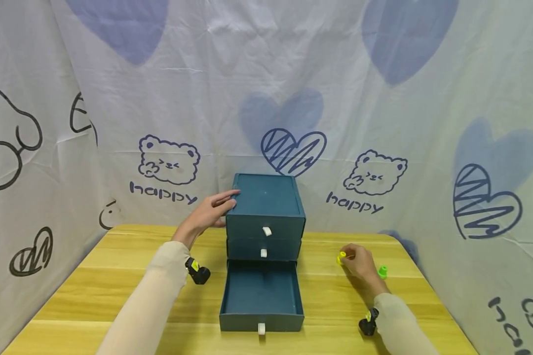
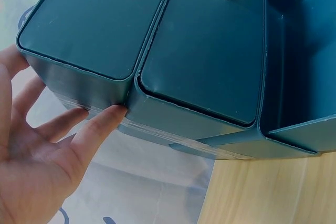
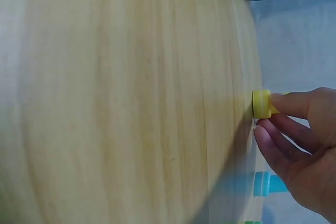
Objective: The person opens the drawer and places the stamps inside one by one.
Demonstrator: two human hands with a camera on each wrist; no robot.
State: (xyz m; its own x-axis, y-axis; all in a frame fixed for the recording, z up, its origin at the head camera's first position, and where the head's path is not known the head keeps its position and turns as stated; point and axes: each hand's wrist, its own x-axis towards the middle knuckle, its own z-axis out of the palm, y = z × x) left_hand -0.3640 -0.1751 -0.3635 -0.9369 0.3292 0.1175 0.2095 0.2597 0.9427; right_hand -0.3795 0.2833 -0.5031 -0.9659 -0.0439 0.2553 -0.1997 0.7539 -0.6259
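Note:
A dark teal drawer cabinet [image 1: 266,197] has three stacked drawers with white pull tabs; its bottom drawer [image 1: 261,320] is pulled out, with nothing inside. My left hand [image 1: 208,213] rests against the cabinet's left side, its fingers extended and the fingertips touching the side wall in the left wrist view. Right of the cabinet, my right hand [image 1: 360,261] pinches a small yellow peg-like piece [image 3: 261,104] with a round wide base and a narrower stem. Thumb and fingertips hold the stem, and the base is right at the tabletop.
Beside my right hand stands a green piece [image 1: 383,271] of similar shape. A light blue one [image 3: 262,183] shows in the right wrist view, behind the hand. The wooden table [image 1: 89,291] backs onto a printed white cloth [image 1: 222,123], which also hangs at both sides.

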